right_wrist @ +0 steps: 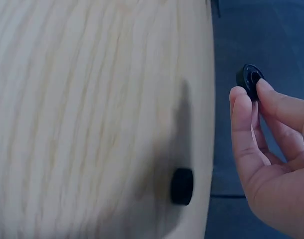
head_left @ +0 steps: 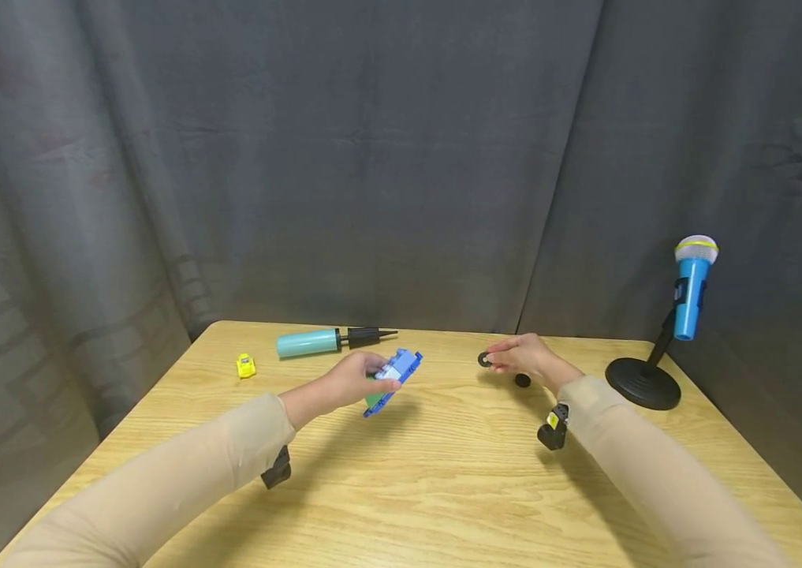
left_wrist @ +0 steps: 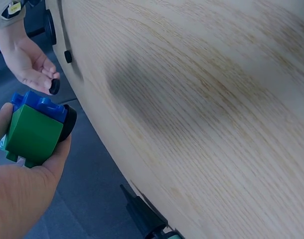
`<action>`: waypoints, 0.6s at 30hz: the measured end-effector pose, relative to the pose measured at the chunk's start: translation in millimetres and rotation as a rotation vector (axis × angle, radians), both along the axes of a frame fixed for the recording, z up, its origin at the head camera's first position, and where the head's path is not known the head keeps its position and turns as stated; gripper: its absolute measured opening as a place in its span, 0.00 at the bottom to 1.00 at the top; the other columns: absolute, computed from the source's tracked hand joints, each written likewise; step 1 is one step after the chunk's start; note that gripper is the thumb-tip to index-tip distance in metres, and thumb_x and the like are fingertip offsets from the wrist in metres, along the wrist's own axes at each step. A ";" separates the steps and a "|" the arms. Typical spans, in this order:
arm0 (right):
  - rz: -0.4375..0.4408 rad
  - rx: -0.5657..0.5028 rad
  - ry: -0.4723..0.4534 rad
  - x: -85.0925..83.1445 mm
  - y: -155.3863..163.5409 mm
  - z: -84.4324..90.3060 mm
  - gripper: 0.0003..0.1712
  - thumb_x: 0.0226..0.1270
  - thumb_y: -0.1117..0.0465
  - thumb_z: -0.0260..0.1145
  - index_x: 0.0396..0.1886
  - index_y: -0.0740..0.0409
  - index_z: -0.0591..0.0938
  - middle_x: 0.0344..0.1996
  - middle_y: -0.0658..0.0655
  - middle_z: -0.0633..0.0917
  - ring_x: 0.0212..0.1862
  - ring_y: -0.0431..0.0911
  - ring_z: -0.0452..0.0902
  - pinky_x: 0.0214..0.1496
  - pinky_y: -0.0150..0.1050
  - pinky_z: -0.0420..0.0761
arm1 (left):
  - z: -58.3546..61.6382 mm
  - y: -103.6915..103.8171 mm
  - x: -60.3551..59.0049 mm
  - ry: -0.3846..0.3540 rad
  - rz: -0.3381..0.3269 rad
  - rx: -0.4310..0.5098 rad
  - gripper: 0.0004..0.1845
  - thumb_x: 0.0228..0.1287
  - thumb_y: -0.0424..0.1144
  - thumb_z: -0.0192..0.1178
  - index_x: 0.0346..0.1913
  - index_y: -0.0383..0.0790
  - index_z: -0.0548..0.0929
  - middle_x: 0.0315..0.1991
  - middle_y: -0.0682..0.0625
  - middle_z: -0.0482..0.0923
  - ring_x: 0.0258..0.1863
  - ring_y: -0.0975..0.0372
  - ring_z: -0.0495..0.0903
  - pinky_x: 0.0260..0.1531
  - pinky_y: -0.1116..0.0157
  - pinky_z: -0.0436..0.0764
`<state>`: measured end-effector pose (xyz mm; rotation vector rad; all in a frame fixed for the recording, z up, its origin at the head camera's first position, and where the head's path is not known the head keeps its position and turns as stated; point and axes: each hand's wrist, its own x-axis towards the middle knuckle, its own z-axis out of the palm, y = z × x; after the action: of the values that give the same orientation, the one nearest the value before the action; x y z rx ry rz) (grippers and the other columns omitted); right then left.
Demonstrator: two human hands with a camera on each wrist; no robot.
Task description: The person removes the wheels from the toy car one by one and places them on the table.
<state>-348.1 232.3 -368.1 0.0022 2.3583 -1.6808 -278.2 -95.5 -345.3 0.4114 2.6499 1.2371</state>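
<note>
My left hand (head_left: 344, 383) grips a toy car of building blocks (head_left: 404, 364) above the middle of the table. Its blue base and green block (left_wrist: 35, 132) show in the left wrist view, with a black wheel (left_wrist: 69, 122) at one side of the base. To the right, my right hand (head_left: 530, 355) pinches a small black toy wheel (right_wrist: 247, 82) between thumb and fingers, raised off the table. Another black wheel (head_left: 523, 380) lies on the tabletop below the right hand. A gap separates the held wheel from the toy car.
A teal hand pump (head_left: 308, 343) with a black nozzle lies near the table's back edge. Left of it sits a small yellow toy piece (head_left: 246, 366). At the right, a blue toy microphone (head_left: 690, 292) stands on a round black base (head_left: 643, 384). Grey curtains (head_left: 372, 158) hang behind.
</note>
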 end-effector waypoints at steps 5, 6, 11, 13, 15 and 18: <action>0.042 0.008 0.001 -9.5 5.5 -9.9 0.20 0.64 0.71 0.66 0.53 0.79 0.77 0.35 0.61 0.88 0.31 0.42 0.86 0.41 0.35 0.85 | -1.5 1.0 -0.3 -0.003 -0.009 0.010 0.29 0.61 0.46 0.67 0.61 0.32 0.76 0.58 0.40 0.79 0.60 0.50 0.76 0.56 0.55 0.77; 0.051 0.022 0.008 -11.3 6.6 -11.5 0.20 0.64 0.71 0.66 0.53 0.80 0.77 0.35 0.60 0.88 0.31 0.41 0.85 0.40 0.35 0.85 | -1.6 1.3 -0.4 -0.003 -0.012 0.010 0.30 0.61 0.46 0.67 0.61 0.32 0.76 0.57 0.41 0.79 0.60 0.50 0.76 0.56 0.55 0.77; 0.068 0.087 0.057 -18.3 12.7 -17.1 0.19 0.62 0.72 0.67 0.50 0.81 0.78 0.32 0.58 0.88 0.29 0.40 0.84 0.38 0.35 0.85 | -1.7 2.8 -1.4 -0.005 -0.015 0.006 0.30 0.61 0.47 0.67 0.62 0.33 0.76 0.58 0.41 0.79 0.61 0.50 0.76 0.57 0.54 0.77; 0.071 0.105 0.068 -21.1 15.3 -19.4 0.18 0.62 0.72 0.67 0.48 0.81 0.78 0.32 0.60 0.88 0.28 0.40 0.84 0.37 0.34 0.85 | -1.8 3.1 -1.8 -0.004 -0.013 0.006 0.30 0.61 0.47 0.67 0.62 0.33 0.76 0.58 0.41 0.79 0.61 0.50 0.76 0.57 0.54 0.77; 0.078 0.130 0.070 -24.0 17.9 -21.6 0.17 0.62 0.72 0.67 0.47 0.81 0.79 0.33 0.61 0.88 0.27 0.40 0.84 0.36 0.34 0.85 | -2.2 3.2 -1.9 -0.002 -0.013 0.004 0.30 0.61 0.47 0.67 0.61 0.32 0.76 0.58 0.41 0.79 0.60 0.50 0.76 0.57 0.54 0.77; 0.104 0.187 0.070 -27.6 21.1 -24.0 0.15 0.62 0.70 0.67 0.45 0.79 0.81 0.32 0.61 0.89 0.27 0.40 0.84 0.35 0.33 0.84 | -2.9 2.9 -2.1 -0.001 -0.011 0.008 0.30 0.61 0.46 0.68 0.61 0.31 0.76 0.58 0.40 0.79 0.60 0.50 0.76 0.56 0.54 0.77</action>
<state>-375.7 253.4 -392.1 -0.1453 2.5120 -1.4305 -280.3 -92.5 -348.2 0.4264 2.6392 1.2441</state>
